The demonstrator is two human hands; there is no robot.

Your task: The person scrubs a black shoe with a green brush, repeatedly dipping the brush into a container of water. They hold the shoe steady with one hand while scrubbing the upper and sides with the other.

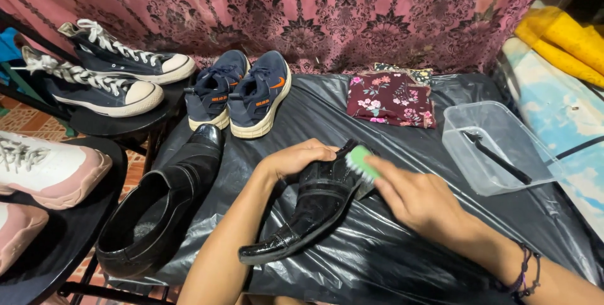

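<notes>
My left hand (296, 159) grips the heel end of a glossy black leather shoe (302, 217), which lies tilted on the black plastic sheet (402, 242) with its toe pointing toward me. My right hand (421, 201) holds a small green brush (362, 161) against the shoe's heel, bristles touching the leather. The matching black shoe (163, 207) rests to the left on the sheet, its opening facing up.
Navy trainers (242, 94) stand at the back of the sheet beside folded floral cloth (390, 99). A clear plastic tub (497, 148) with a dark brush inside sits right. High-top sneakers (107, 72) and white-pink shoes (44, 173) rest on black stools at left.
</notes>
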